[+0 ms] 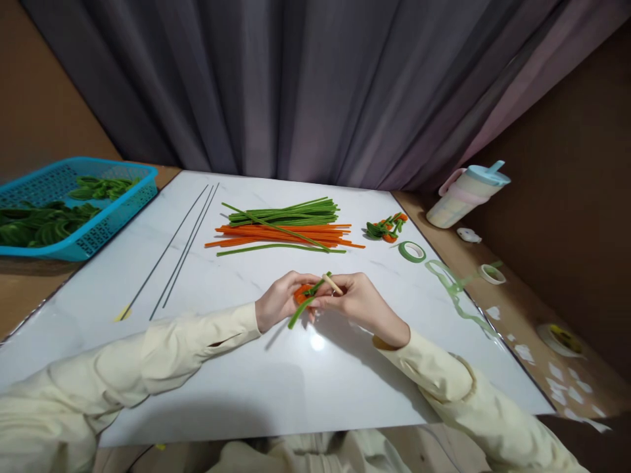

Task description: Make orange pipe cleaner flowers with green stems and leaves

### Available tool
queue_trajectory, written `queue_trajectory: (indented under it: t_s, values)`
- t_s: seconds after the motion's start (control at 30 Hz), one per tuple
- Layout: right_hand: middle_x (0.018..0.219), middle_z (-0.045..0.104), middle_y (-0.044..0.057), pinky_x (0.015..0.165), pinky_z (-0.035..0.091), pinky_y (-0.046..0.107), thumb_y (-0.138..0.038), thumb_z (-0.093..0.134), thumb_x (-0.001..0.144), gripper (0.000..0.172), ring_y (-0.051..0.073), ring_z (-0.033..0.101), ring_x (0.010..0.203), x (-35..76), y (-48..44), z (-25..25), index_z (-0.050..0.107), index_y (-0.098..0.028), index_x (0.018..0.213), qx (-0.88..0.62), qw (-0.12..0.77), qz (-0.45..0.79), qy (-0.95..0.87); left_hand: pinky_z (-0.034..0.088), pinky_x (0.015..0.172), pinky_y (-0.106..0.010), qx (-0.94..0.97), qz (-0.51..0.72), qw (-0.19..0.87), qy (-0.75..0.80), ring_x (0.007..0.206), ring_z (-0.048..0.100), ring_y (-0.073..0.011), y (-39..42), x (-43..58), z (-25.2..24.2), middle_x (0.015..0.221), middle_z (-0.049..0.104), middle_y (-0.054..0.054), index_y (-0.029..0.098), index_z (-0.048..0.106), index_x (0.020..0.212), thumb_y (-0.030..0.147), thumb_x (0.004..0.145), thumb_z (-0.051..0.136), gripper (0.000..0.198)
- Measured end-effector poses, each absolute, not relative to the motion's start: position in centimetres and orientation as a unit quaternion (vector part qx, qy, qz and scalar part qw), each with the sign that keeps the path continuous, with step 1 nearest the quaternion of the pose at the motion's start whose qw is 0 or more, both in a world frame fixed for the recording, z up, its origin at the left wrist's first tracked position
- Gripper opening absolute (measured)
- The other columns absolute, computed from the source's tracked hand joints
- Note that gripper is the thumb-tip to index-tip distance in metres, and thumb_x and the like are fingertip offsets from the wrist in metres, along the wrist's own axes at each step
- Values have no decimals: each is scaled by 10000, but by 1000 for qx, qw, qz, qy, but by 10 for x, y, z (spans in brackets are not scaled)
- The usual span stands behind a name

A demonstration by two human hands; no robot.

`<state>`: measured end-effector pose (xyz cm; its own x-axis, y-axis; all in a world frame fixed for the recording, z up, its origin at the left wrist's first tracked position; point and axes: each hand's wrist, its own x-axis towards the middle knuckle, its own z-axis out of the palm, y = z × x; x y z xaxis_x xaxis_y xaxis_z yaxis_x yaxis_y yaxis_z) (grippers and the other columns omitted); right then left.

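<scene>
My left hand (277, 303) is closed on a small orange pipe-cleaner flower (302, 293), partly covered by fingers. My right hand (363, 303) pinches a green pipe cleaner (300, 314), which crosses the flower and hangs down toward the left. A short pale stick (332, 284) shows at the right fingertips; whether it is gripped or tucked there is unclear. Both hands meet above the white marbled board (236, 394). Beyond them lie a bundle of orange pipe cleaners (290, 235) and a bundle of green pipe cleaners (296, 211).
A blue basket (116, 220) with green pieces stands left, near several thin dark wires (185, 246). At right are small orange-and-green flowers (387, 228), green tape (412, 252), loose tape strips (458, 292), a tumbler (461, 197) and paper scraps (557, 387). A curtain (305, 85) hangs behind.
</scene>
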<state>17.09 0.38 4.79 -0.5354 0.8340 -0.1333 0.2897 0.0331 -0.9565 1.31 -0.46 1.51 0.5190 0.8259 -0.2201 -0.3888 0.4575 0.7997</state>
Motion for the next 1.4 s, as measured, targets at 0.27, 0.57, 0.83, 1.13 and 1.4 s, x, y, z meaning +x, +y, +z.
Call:
queue_trajectory:
  t_s: [0.27,0.57,0.83,1.13,1.4]
  values:
    - [530,592,-8,491,332,188,-145,579,709,150,78,452,494,178,3,44,657,-124,583,-418,341,335,-773,421,755,-314,404,426,763,270,843,564,-194,-4,10,9,988,600,-85,151,530,974,135,594,601,387]
    - [787,648,13,510,360,174,-155,603,744,193,64,457,517,184,2,47,594,-153,937,-364,305,347,-809,396,692,-253,548,435,600,387,749,497,-125,-13,16,15,816,520,-5,173,458,916,420,789,583,305]
    - [717,622,8,527,362,184,-159,559,786,213,82,475,561,201,15,64,619,-139,989,-336,239,385,-825,376,773,-266,624,387,578,355,843,490,-143,-11,11,10,910,525,-32,157,483,946,281,822,515,178]
    - [958,580,52,598,435,206,-233,567,811,355,96,487,651,208,19,66,470,-177,1147,-320,215,460,-800,404,594,-231,638,341,568,392,608,488,-103,-9,12,8,733,545,6,164,501,888,244,775,543,144]
    - [828,595,47,539,401,199,-270,364,915,363,82,430,546,229,23,83,534,-144,1210,-347,40,461,-816,350,472,-202,593,364,579,425,482,422,-65,-5,10,2,694,510,27,184,467,914,195,743,542,186]
